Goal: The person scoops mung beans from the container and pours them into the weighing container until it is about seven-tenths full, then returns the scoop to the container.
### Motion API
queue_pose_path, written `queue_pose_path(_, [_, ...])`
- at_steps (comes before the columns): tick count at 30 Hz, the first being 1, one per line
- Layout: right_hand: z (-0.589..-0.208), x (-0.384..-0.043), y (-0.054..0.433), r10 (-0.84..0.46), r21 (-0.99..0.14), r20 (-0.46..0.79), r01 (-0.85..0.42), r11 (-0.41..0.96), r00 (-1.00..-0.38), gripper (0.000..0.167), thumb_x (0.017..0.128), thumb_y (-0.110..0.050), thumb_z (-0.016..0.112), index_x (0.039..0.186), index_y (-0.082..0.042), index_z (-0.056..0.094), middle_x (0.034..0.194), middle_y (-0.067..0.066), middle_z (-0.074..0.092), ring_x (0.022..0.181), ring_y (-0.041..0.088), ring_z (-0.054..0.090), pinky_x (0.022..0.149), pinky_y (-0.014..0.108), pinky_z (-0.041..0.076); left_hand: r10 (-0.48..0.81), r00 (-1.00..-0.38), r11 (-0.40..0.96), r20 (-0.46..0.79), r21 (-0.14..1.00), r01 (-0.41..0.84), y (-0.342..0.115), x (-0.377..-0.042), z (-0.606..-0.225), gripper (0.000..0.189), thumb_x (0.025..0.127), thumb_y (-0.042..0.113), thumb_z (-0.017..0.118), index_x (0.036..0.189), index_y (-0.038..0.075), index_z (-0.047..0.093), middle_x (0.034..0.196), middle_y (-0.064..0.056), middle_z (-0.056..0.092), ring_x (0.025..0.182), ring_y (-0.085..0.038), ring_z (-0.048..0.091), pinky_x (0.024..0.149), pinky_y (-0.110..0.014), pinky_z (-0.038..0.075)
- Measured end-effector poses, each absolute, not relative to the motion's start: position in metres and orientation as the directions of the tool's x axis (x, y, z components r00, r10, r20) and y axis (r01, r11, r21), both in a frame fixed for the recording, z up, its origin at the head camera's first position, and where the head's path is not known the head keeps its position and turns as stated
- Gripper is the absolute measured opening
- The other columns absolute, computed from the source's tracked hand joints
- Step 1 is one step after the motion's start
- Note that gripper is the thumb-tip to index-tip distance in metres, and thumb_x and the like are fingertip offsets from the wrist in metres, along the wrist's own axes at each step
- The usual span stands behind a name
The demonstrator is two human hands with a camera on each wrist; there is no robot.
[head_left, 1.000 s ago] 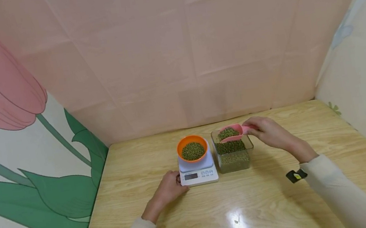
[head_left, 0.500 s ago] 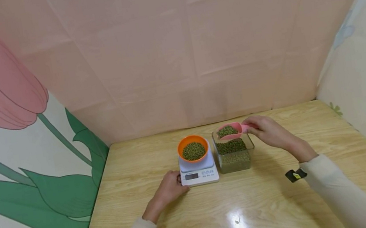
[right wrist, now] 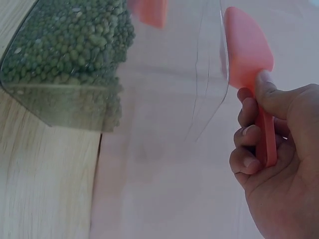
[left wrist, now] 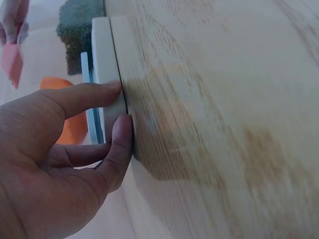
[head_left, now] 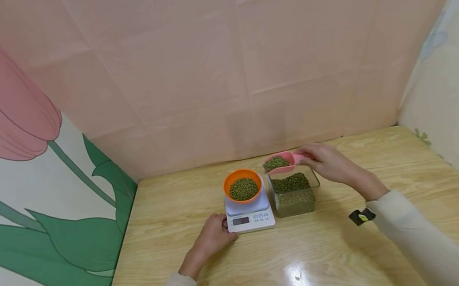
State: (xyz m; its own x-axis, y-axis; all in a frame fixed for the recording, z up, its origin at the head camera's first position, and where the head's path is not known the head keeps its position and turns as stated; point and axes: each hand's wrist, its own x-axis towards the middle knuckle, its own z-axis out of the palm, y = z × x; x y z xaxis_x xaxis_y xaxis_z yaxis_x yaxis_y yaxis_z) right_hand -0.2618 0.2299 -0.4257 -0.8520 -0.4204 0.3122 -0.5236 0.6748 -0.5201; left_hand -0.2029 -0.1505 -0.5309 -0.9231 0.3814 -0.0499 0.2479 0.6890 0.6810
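Raised above the tub (head_left: 295,204): pink scoop (right wrist: 246,47) full of beans (head_left: 276,162), gripped in the right hand (head_left: 327,160).
Fingers of the right hand curled around the handle, thumb laid along it; scoop heaped with green beans, seen near the tub's far-left rim, tip on the bowl (head_left: 240,174) side. In the tub, clear and square-sided: a thick layer of beans, uneven on top, with bare wall above. In the orange bowl: more beans, spread over the bottom, with a band of orange around them. Under the bowl: white scale (head_left: 264,224), just beside the tub on the table (head_left: 167,201), display too small to read. At the scale's near-left corner: left hand (head_left: 214,234), pinching the edge narrowly between thumb and fingers.
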Motion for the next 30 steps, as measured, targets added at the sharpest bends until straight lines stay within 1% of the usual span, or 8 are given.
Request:
queue_pose_path(6, [-0.427, -0.267, 0.219, -0.441, -0.517, 0.312, -0.540, 0.665, -0.842, 0.016, 0.104, -0.017, 0.068, 0.115, -0.007, 0.076, 0.091, 0.001, 0.071, 0.078, 0.018, 0.054, 0.077, 0.039, 0.045, 0.391, -0.920, 0.686, -0.035, 0.678, 0.266, -0.151, -0.203, -0.531, 0.036, 0.086, 0.012, 0.088, 0.117, 0.000, 0.073, 0.090, -0.008, 0.065, 0.085, -0.016, 0.046, 0.070, -0.026, 0.040])
queue_pose_path(11, [-0.427, -0.269, 0.211, -0.452, -0.521, 0.309, -0.547, 0.655, -0.836, 0.016, 0.104, -0.014, 0.070, 0.117, -0.006, 0.075, 0.092, 0.002, 0.071, 0.077, 0.016, 0.055, 0.075, 0.036, 0.048, 0.393, -0.919, 0.681, -0.025, 0.680, 0.273, -0.151, -0.203, -0.532, 0.036, 0.086, 0.011, 0.089, 0.116, -0.001, 0.073, 0.086, -0.007, 0.063, 0.084, -0.015, 0.047, 0.069, -0.025, 0.040])
queue_pose_path(16, [-0.425, -0.271, 0.204, -0.471, -0.507, 0.314, -0.565, 0.651, -0.824, 0.017, 0.104, -0.018, 0.069, 0.116, -0.008, 0.075, 0.095, 0.004, 0.072, 0.077, 0.014, 0.055, 0.074, 0.035, 0.047, 0.387, -0.922, 0.686, -0.025, 0.676, 0.270, -0.151, -0.202, -0.531, 0.038, 0.085, 0.011, 0.089, 0.118, -0.002, 0.073, 0.089, -0.007, 0.064, 0.085, -0.016, 0.047, 0.069, -0.025, 0.041])
queue_pose_path(19, [-0.424, -0.272, 0.201, -0.476, -0.501, 0.310, -0.567, 0.654, -0.823, 0.018, 0.104, -0.019, 0.069, 0.117, -0.007, 0.075, 0.096, 0.005, 0.071, 0.077, 0.015, 0.055, 0.074, 0.036, 0.047, 0.388, -0.921, 0.686, -0.028, 0.677, 0.268, -0.151, -0.202, -0.530, 0.037, 0.086, 0.012, 0.088, 0.116, -0.002, 0.073, 0.088, -0.007, 0.063, 0.085, -0.016, 0.047, 0.069, -0.026, 0.040])
queue_pose_path(23, [-0.423, -0.273, 0.198, -0.481, -0.491, 0.303, -0.567, 0.661, -0.823, 0.020, 0.104, -0.019, 0.070, 0.118, -0.006, 0.075, 0.098, 0.003, 0.071, 0.081, 0.016, 0.057, 0.078, 0.039, 0.049, 0.387, -0.921, 0.679, -0.032, 0.685, 0.262, -0.152, -0.203, -0.531, 0.035, 0.086, 0.013, 0.088, 0.114, -0.001, 0.073, 0.087, -0.005, 0.061, 0.085, -0.016, 0.046, 0.069, -0.026, 0.040])
queue_pose_path(30, [-0.420, -0.276, 0.190, -0.498, -0.485, 0.292, -0.575, 0.659, -0.817, 0.021, 0.104, -0.018, 0.070, 0.118, -0.004, 0.075, 0.100, 0.005, 0.071, 0.086, 0.019, 0.059, 0.081, 0.042, 0.050, 0.395, -0.918, 0.670, -0.015, 0.688, 0.278, -0.154, -0.204, -0.535, 0.035, 0.086, 0.013, 0.088, 0.114, -0.001, 0.073, 0.085, -0.004, 0.061, 0.083, -0.014, 0.046, 0.068, -0.024, 0.040])
